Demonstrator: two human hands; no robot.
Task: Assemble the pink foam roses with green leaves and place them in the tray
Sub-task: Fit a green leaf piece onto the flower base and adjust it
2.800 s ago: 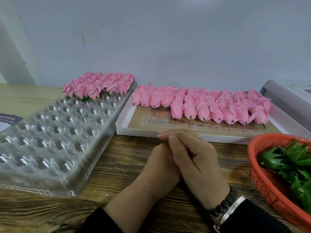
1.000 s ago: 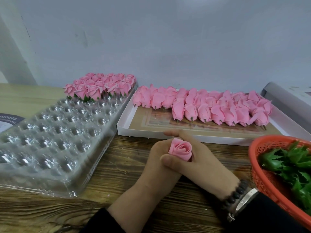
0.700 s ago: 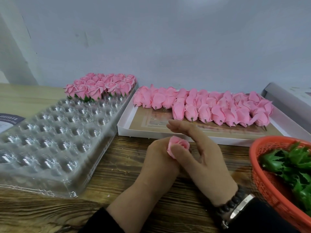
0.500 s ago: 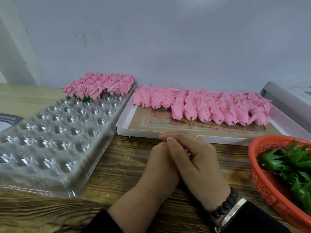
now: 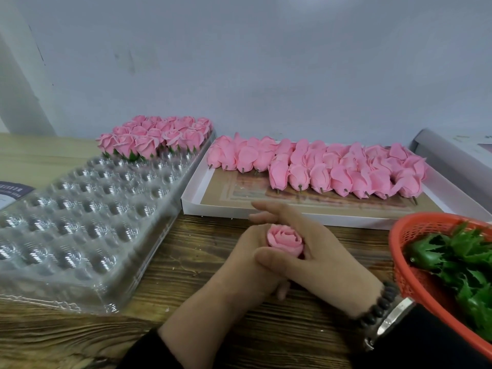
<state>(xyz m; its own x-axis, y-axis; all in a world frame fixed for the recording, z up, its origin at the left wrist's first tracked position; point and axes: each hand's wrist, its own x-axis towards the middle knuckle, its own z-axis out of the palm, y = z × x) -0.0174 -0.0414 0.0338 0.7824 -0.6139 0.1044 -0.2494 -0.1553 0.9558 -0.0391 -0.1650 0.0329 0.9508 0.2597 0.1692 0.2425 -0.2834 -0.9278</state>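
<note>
A pink foam rose [image 5: 285,239] stands bloom-up between my two hands over the wooden table. My left hand [image 5: 247,270] grips it from below, so its base and any leaf are hidden. My right hand [image 5: 327,257] wraps round it, thumb across the front and fingers stretched behind. The clear plastic tray [image 5: 80,222] lies to the left, with finished roses on green leaves [image 5: 157,138] filling its far rows. Loose green leaves [image 5: 458,262] fill an orange basket [image 5: 404,233] at the right.
Behind my hands a white shallow box [image 5: 213,206] holds several bare pink rose heads [image 5: 332,166] on short stems. A grey box [image 5: 452,153] sits at the far right, against the wall. A printed card [image 5: 10,193] pokes out at the left edge.
Half a second ago my right hand covered the rose completely. Now its fingers have lifted and spread, and the bloom shows between both hands again.
</note>
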